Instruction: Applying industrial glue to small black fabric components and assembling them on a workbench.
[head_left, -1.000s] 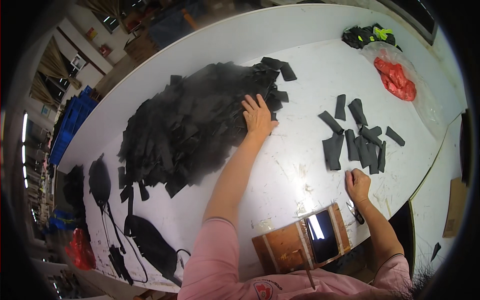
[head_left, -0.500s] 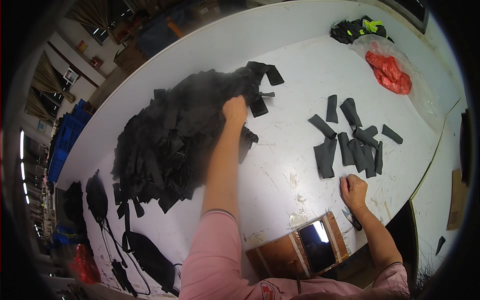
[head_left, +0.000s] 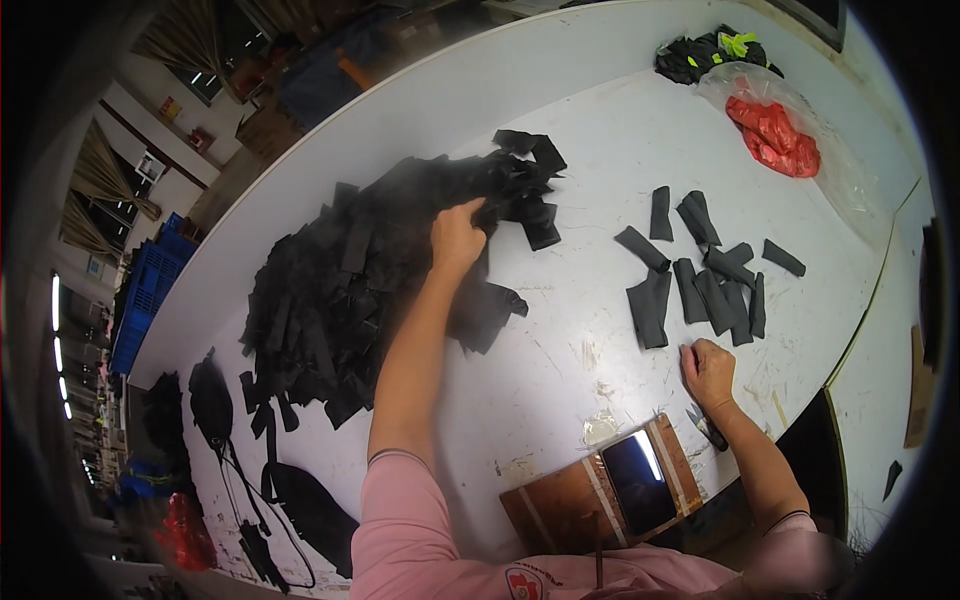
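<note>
My left hand (head_left: 458, 240) is stretched over the right part of a large heap of black fabric pieces (head_left: 330, 280). Its fingers are closed on a piece of black fabric, with the fingertips partly lost against the dark cloth. One wider fabric piece (head_left: 490, 318) lies at the heap's right edge, below that hand. My right hand (head_left: 709, 372) rests on the table as a loose fist, and no object shows in it. Just beyond it lie several dark grey rolled or folded fabric pieces (head_left: 690, 290). A pair of small thread snips (head_left: 708, 428) lies by my right wrist.
A phone (head_left: 638, 482) lies on a wooden board (head_left: 550, 508) at the near edge. Red plastic (head_left: 775, 138) in a clear bag and a black-and-neon bundle (head_left: 715, 55) sit far right. Black pouches with cords (head_left: 310, 505) lie near left. A raised white wall (head_left: 400, 100) borders the table.
My left hand has shifted slightly left and nearer, with its index finger straighter. Pieces at the heap's right end have moved, and a wider piece now shows at its edge. My right hand stays put.
</note>
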